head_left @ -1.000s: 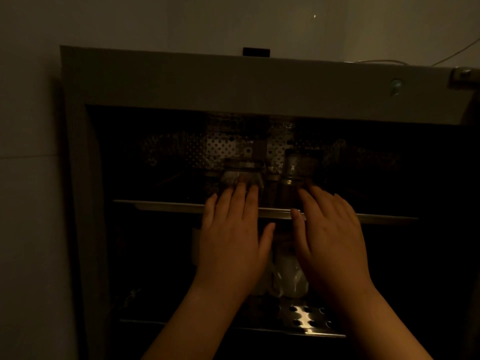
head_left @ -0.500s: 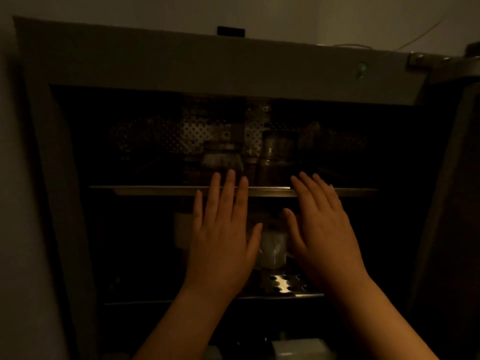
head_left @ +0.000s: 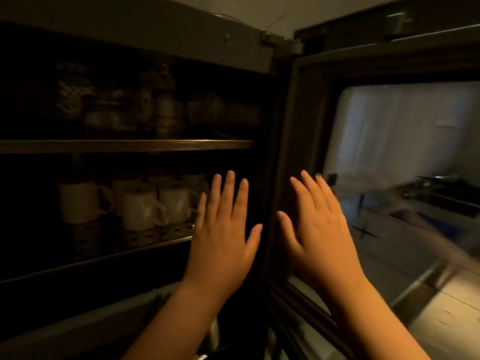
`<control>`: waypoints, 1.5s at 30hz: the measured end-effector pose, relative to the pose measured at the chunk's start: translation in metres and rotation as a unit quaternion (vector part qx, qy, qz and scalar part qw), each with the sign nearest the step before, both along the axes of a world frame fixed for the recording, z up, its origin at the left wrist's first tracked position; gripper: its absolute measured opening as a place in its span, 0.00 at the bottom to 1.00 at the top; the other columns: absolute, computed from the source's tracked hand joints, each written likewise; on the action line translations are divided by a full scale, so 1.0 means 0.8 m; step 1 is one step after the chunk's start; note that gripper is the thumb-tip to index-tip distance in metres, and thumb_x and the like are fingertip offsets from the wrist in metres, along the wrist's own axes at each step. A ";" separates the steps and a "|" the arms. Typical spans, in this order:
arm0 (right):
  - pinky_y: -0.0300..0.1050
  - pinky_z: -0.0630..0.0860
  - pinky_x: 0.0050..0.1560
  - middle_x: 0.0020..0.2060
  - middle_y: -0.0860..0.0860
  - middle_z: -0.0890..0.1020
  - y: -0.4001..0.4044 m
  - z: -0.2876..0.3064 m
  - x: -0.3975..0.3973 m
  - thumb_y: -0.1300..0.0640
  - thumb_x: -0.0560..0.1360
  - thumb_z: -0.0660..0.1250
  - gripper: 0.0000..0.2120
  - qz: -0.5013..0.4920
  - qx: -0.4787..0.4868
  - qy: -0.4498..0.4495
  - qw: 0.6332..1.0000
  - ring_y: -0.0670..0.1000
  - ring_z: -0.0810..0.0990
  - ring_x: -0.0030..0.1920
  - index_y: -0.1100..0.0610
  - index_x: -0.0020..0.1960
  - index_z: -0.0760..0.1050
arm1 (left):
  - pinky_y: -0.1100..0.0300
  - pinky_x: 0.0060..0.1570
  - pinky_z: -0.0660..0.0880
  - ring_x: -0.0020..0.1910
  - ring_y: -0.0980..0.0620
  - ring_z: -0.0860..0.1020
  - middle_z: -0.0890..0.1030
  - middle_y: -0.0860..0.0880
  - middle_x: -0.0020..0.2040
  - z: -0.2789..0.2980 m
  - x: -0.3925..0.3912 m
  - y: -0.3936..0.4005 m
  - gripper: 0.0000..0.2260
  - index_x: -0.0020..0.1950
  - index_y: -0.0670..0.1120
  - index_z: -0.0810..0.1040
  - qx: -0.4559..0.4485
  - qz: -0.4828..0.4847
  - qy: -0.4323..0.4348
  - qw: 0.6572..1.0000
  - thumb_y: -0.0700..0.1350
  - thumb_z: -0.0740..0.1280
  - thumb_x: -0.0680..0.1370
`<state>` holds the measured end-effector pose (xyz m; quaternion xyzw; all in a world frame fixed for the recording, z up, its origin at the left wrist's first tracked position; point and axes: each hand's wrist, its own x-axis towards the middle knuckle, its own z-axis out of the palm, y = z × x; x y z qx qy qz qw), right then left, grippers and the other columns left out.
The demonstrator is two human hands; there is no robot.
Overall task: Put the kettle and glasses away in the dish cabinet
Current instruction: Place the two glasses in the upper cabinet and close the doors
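both hands empty, fingers straight: left hand (head_left: 223, 237), right hand (head_left: 315, 233). glassware (head_left: 166, 110), dim, sits on the cabinet shelf (head_left: 124, 146) above-left of them. stowing looks finished; next, swing shut the door (head_left: 298, 162) at the right hand.

Two flat, empty hands — left hand (head_left: 222, 237), right hand (head_left: 318, 229) — before open, dim cabinet (head_left: 135, 146), perhaps glassware inside

upper shelf (head_left: 124, 146): dim glassware (head_left: 166, 110) near middle, details too dark
lower perforated shelf (head_left: 145, 236): white mugs (head_left: 140, 206) clustered, toward front edge
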<state>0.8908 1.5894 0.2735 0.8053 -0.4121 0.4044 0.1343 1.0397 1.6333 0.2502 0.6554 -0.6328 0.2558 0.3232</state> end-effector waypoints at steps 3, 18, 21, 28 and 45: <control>0.46 0.56 0.70 0.72 0.56 0.65 0.011 -0.006 -0.063 0.47 0.78 0.58 0.28 -0.068 0.018 -0.004 0.998 0.55 0.59 0.73 0.58 0.74 0.60 | 0.46 0.72 0.52 0.76 0.43 0.49 0.52 0.42 0.77 -0.006 -0.061 -0.005 0.32 0.76 0.44 0.52 0.016 -0.050 -0.021 0.998 0.55 0.60 0.77; 0.54 0.33 0.71 0.75 0.59 0.47 0.120 -0.014 -0.282 0.50 0.76 0.64 0.35 -0.247 0.059 0.130 0.959 0.62 0.40 0.74 0.60 0.75 0.51 | 0.52 0.53 0.65 0.54 0.44 0.73 0.77 0.43 0.53 -0.022 -0.306 0.020 0.15 0.54 0.43 0.76 0.201 -0.144 -0.125 0.961 0.51 0.58 0.76; 0.48 0.62 0.67 0.72 0.58 0.64 0.151 -0.015 -0.303 0.47 0.79 0.56 0.25 -0.269 0.138 0.081 0.950 0.58 0.61 0.72 0.57 0.72 0.62 | 0.55 0.48 0.66 0.52 0.46 0.75 0.77 0.44 0.53 -0.019 -0.329 0.027 0.15 0.54 0.44 0.76 0.202 -0.168 -0.137 0.955 0.52 0.58 0.77; 0.48 0.69 0.62 0.62 0.53 0.73 0.219 -0.013 -0.336 0.49 0.77 0.63 0.21 -0.316 0.023 0.037 0.948 0.54 0.67 0.66 0.55 0.67 0.68 | 0.52 0.53 0.71 0.55 0.46 0.76 0.76 0.46 0.58 -0.012 -0.366 0.064 0.20 0.63 0.46 0.70 0.073 -0.282 -0.077 0.953 0.56 0.63 0.76; 0.37 0.57 0.64 0.74 0.57 0.61 0.242 -0.018 -0.380 0.57 0.78 0.63 0.25 -0.317 -0.009 -0.092 0.944 0.45 0.57 0.67 0.58 0.72 0.62 | 0.44 0.68 0.60 0.72 0.42 0.64 0.63 0.44 0.74 0.000 -0.421 0.107 0.34 0.77 0.48 0.51 0.032 -0.400 -0.081 0.912 0.56 0.63 0.77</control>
